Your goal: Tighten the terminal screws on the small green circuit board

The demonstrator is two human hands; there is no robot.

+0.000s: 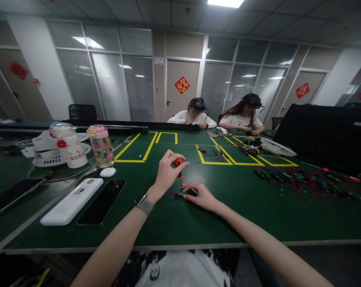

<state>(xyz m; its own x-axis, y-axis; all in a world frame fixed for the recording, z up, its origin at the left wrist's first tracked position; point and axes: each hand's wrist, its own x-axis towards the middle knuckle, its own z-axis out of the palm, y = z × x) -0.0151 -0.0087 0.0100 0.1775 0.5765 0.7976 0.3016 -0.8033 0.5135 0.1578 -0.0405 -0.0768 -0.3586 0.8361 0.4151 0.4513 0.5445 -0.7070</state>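
Observation:
My left hand (167, 169), a watch on its wrist, is closed around the handle of a small orange and black screwdriver (178, 162). The screwdriver stands nearly upright, and its thin shaft reaches down to a small green circuit board (179, 194) on the table. From the board's left side run red and blue wires. My right hand (201, 196) rests low on the table, its fingers closed on the board's right part, where something black shows beneath them. Exactly where the screwdriver tip meets the board is too small to make out.
Wired circuit boards (300, 181) lie heaped at the right, near a black monitor-like panel (324, 137). To the left are a white power bank (73, 201), a black phone (103, 202), an earbud case (108, 172) and bottles (101, 147). Two people sit across the green table (156, 227).

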